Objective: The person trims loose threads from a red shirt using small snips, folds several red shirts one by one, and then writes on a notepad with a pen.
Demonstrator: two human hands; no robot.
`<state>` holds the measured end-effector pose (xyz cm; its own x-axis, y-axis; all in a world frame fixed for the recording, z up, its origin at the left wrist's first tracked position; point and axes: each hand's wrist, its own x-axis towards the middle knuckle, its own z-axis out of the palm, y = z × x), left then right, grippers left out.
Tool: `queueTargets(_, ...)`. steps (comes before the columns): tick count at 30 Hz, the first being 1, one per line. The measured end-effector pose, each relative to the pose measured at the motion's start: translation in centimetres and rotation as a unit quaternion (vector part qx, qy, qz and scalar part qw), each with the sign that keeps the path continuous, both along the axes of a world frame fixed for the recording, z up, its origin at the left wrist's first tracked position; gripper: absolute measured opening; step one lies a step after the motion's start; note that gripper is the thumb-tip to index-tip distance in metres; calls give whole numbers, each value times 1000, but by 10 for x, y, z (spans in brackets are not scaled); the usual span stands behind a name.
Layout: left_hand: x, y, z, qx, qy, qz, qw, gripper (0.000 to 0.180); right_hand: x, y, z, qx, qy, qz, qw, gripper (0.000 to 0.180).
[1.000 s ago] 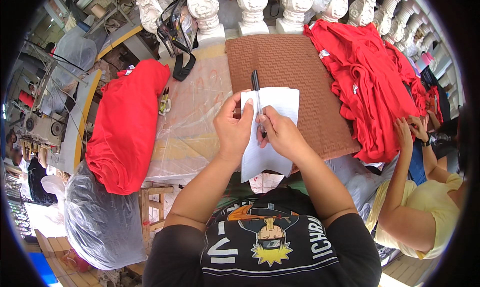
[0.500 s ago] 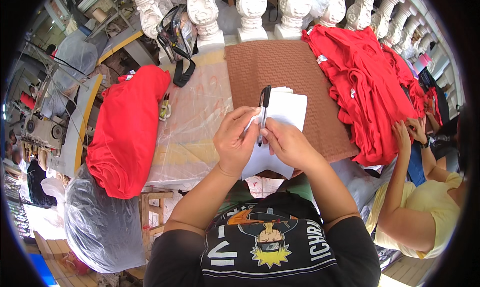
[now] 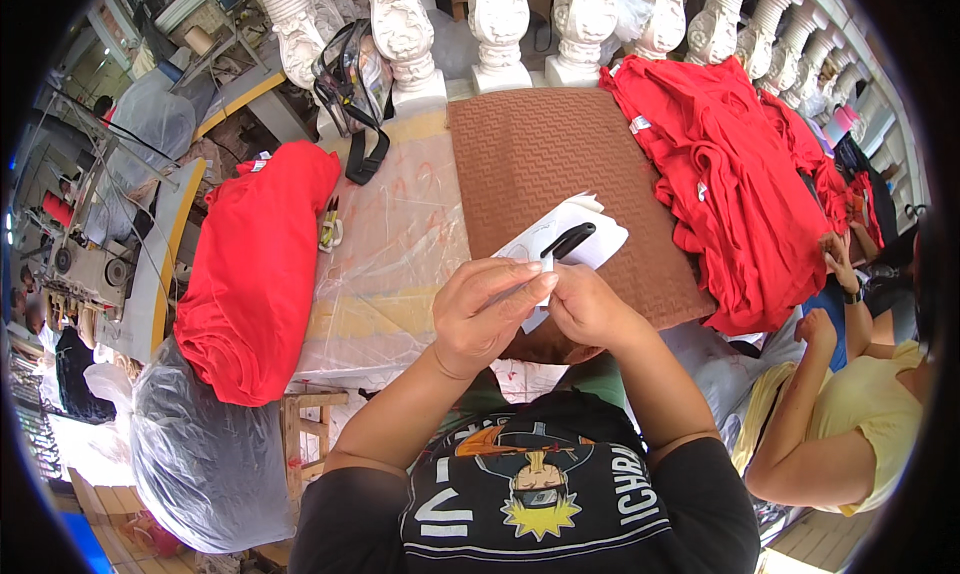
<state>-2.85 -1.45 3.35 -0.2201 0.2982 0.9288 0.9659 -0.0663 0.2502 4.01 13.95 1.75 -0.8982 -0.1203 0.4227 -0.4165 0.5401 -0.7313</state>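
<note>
A pen (image 3: 568, 241) with a black cap slants up and to the right between my hands. My left hand (image 3: 490, 309) is closed, its thumb and fingertips pinched at the pen's lower part, where a small whitish piece shows. Against it sits my right hand (image 3: 595, 306), also closed, its fingers curled at the near part of some white paper sheets (image 3: 595, 232). The sheets are tilted and fanned at the far end, above a brown textured cloth (image 3: 540, 154). My fingers hide the pen's lower end and much of the paper.
Red garments (image 3: 720, 184) are heaped at the right, and a co-worker's hand (image 3: 840, 262) is beside them. A red fabric bundle (image 3: 255, 274) lies left, with small thread snips (image 3: 331, 227) and a strapped bag (image 3: 355, 84). White balusters (image 3: 500, 24) line the far edge.
The pen has tipped from upright to slanting right. The paper sheets have turned and shifted with my hands, which moved slightly toward me. The co-worker's near hand has drawn back from the red garments.
</note>
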Motion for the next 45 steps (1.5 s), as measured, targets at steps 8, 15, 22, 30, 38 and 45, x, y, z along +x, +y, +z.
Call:
queueTargets(8,5,0,-3,22,-155,-24,987,32,1,-8,20,26,-20,-45,998,16)
queueTargets(15,8,8,9,122,-390,-60,911,24,-6,-15,22,101,-32,-87,990,13)
queueTargets(22,-24,18,7,126,-485,-31,865,21,-20,-18,39,213,-70,-174,959,16)
queueTargets(30,-57,7,3,211,-605,-161,751,24,-39,-1,-3,-226,95,-243,939,45)
queueTargets(38,-65,0,-33,140,-773,-359,505,39,-49,13,-36,-185,-112,-227,950,32)
queueTargets(45,-64,2,-75,52,-768,-200,606,44,-57,-2,-34,-205,-100,-152,962,48)
